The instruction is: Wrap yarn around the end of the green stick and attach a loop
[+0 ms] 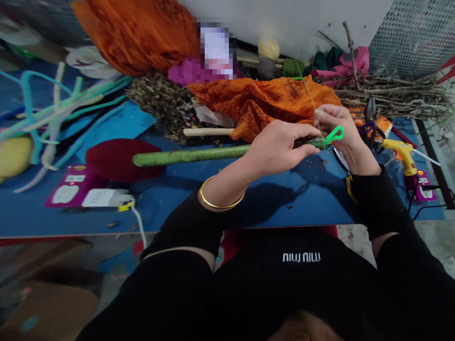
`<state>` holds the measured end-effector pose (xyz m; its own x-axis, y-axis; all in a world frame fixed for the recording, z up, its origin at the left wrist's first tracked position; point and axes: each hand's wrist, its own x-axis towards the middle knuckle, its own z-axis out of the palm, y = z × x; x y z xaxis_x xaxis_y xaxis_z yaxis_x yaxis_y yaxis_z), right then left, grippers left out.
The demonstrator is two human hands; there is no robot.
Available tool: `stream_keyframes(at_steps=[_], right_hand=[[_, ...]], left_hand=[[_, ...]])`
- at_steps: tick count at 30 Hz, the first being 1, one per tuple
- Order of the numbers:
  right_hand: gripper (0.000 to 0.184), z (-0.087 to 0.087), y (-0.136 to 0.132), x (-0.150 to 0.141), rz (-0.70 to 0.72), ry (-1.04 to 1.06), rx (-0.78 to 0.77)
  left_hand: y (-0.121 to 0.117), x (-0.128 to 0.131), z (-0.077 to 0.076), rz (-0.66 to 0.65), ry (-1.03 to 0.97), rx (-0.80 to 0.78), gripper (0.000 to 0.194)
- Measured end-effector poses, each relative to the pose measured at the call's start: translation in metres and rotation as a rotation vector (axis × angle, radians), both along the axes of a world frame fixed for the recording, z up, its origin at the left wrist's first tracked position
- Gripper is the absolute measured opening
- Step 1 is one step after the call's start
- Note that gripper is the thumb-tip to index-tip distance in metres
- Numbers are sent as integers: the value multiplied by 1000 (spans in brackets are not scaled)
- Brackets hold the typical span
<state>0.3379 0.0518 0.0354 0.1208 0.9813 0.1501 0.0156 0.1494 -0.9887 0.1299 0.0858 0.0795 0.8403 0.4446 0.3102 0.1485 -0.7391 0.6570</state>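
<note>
My left hand (275, 147) is closed around the right end of a long green-wrapped stick (192, 155). A bright green loop (334, 136) sticks out of that end, beside my right hand. My right hand (336, 123) pinches a thin green yarn (308, 92) that runs up toward a green yarn ball (293, 69) at the back. The stick's left end lies over a dark red oval piece (106, 160) on the blue table (263, 203). Part of the stick is hidden under my left hand.
Orange patterned cloth (270, 99) and dry twigs (401, 90) lie behind my hands. At right are a yellow glue gun (401, 151) and a purple power strip (424, 187) with cords. Pale blue-green fuzzy strips (71, 109) and a white plug adapter (106, 197) lie at left.
</note>
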Motion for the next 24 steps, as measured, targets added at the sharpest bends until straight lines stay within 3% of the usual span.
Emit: stream_keyframes(at_steps=[5, 9, 14, 17, 19, 22, 24], right_hand=[[50, -10, 3, -6, -65, -128, 6], [40, -12, 2, -4, -17, -208, -17], [35, 6, -13, 1, 65, -586, -47], [25, 29, -32, -6, 90, -841, 82], [25, 43, -44, -14, 86, -886, 250], [33, 54, -53, -27, -73, -749, 527], [34, 51, -53, -34, -139, -585, 597]], left_hand=[[-1, -3, 3, 139, -66, 61, 29], [2, -1, 1, 181, -77, 101, 27], [9, 0, -1, 317, -127, 236, 28], [13, 1, -2, 363, -123, 300, 30], [14, 1, -3, 360, -106, 317, 30], [15, 3, -4, 343, -84, 326, 30], [15, 3, -5, 344, -78, 324, 30]])
